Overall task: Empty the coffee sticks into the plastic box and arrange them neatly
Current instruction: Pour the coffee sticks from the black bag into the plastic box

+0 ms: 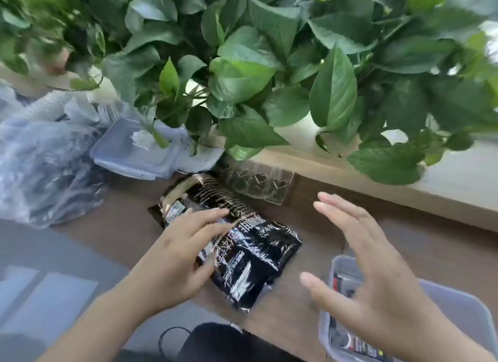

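Note:
A glossy black coffee bag (pixel 253 248) with gold print lies flat on the brown desk (pixel 404 243). My left hand (pixel 183 256) rests on the bag's left side, fingers spread over it. My right hand (pixel 369 267) hovers open to the right of the bag, above a clear plastic box (pixel 463 310) at the lower right. A few dark coffee sticks (pixel 347 283) show inside the box, mostly hidden by my right hand.
A clear box lid (pixel 134 151) lies at the back left under leafy green plants (pixel 256 65). Crumpled clear plastic bags (pixel 45 162) fill the left. A small clear tray with heart shapes (pixel 258 184) sits behind the bag. A pale ledge (pixel 431 184) runs along the right.

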`<action>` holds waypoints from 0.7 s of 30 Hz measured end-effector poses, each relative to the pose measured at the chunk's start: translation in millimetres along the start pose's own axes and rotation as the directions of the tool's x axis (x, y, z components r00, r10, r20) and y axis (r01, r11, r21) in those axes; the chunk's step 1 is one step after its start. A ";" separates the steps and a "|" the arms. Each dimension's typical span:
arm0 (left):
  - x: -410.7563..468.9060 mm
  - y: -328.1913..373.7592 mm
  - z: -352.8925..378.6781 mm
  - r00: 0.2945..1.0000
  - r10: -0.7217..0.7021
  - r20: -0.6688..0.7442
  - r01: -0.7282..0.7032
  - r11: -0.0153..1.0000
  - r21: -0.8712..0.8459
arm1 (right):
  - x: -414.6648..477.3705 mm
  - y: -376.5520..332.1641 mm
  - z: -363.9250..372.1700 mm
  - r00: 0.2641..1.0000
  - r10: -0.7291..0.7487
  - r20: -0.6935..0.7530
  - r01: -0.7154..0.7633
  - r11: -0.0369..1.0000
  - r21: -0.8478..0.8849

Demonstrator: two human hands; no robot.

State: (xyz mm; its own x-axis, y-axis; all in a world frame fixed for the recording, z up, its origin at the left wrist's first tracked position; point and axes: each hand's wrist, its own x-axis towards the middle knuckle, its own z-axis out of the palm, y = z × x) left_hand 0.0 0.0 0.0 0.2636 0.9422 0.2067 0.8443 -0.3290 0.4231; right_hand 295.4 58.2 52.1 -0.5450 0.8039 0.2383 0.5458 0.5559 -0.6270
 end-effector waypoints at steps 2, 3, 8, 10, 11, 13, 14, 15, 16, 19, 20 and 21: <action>-18.8 -14.8 24.6 1.000 -0.009 0.019 0.010 0.999 -0.038 | -7.3 14.9 22.1 0.998 -0.030 0.047 0.030 1.000 -0.001; -27.1 -22.4 37.7 0.999 0.005 0.044 -0.003 0.999 -0.040 | -10.8 23.6 31.4 0.996 -0.048 0.069 0.049 0.999 -0.020; -48.4 -46.9 87.7 0.997 0.055 -0.063 -0.060 0.995 -0.085 | -38.6 39.3 62.6 0.983 -0.167 0.072 0.176 0.970 -0.165; -52.7 -51.2 105.0 0.985 0.055 -0.164 -0.073 0.991 -0.109 | -55.5 40.9 68.1 0.979 -0.202 -0.001 0.198 0.961 -0.194; -56.1 -52.4 113.3 0.976 0.062 -0.210 -0.087 0.990 -0.111 | -65.5 40.9 70.0 0.977 -0.210 -0.044 0.199 0.964 -0.178; -63.9 -51.5 125.5 0.953 0.072 -0.293 -0.114 0.985 -0.129 | -88.2 37.4 75.7 0.974 -0.199 -0.108 0.186 0.975 -0.123; -65.5 -50.7 127.8 0.943 0.067 -0.326 -0.123 0.980 -0.156 | -99.4 34.0 79.2 0.974 -0.189 -0.126 0.176 0.979 -0.106; -65.7 -49.9 128.2 0.935 0.056 -0.349 -0.127 0.974 -0.186 | -109.2 29.4 83.1 0.975 -0.176 -0.136 0.163 0.982 -0.097; -64.8 -47.8 126.7 0.934 0.034 -0.355 -0.119 0.968 -0.221 | -118.0 24.1 86.5 0.976 -0.165 -0.141 0.153 0.984 -0.091; -58.6 -40.6 118.2 0.932 0.019 -0.363 -0.108 0.968 -0.225 | -135.6 11.1 95.8 0.979 -0.127 -0.156 0.117 0.990 -0.075; -56.4 -37.8 114.7 0.934 0.021 -0.357 -0.105 0.970 -0.218 | -139.3 7.6 99.3 0.980 -0.115 -0.160 0.104 0.992 -0.076; -54.3 -35.0 111.4 0.936 0.019 -0.351 -0.100 0.972 -0.212 | -141.5 3.8 102.5 0.980 -0.105 -0.168 0.093 0.993 -0.077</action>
State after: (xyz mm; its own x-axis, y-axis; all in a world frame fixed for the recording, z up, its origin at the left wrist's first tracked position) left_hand 8.1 -32.7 -124.3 0.0997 0.8538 0.5110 0.6956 -0.4270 0.5778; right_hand 309.3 -75.1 -60.0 -0.4843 0.7654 0.4238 0.5405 0.6427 -0.5430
